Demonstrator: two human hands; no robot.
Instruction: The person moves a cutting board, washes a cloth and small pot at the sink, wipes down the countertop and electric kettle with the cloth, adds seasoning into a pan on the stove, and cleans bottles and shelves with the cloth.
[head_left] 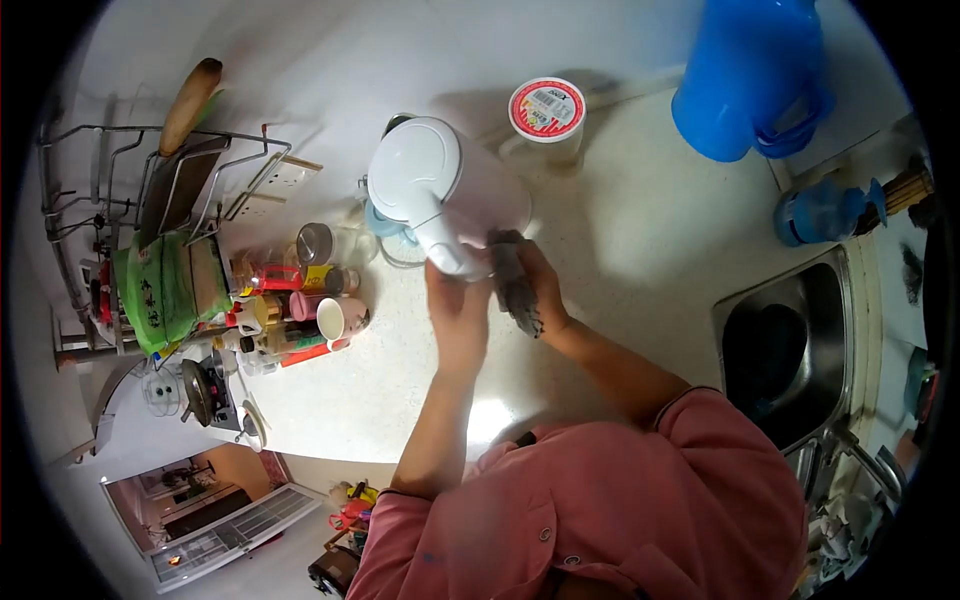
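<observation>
A white electric kettle (490,185) stands on the counter, its lid and handle turned toward me. My left hand (457,310) is closed around the lower end of the kettle's handle. My right hand (541,285) holds a crumpled dark grey cloth (516,290) against the kettle's side, close to the handle. The fingertips of this hand are partly hidden by the cloth. Just behind the kettle is a tub (547,110) with a red and white lid.
Jars and bottles (290,300) crowd the left side, with a white cup (340,318) at their edge. Above them hangs a wire rack (130,190). A large blue jug (750,80) stands at the back right. The metal sink (845,330) lies to the right.
</observation>
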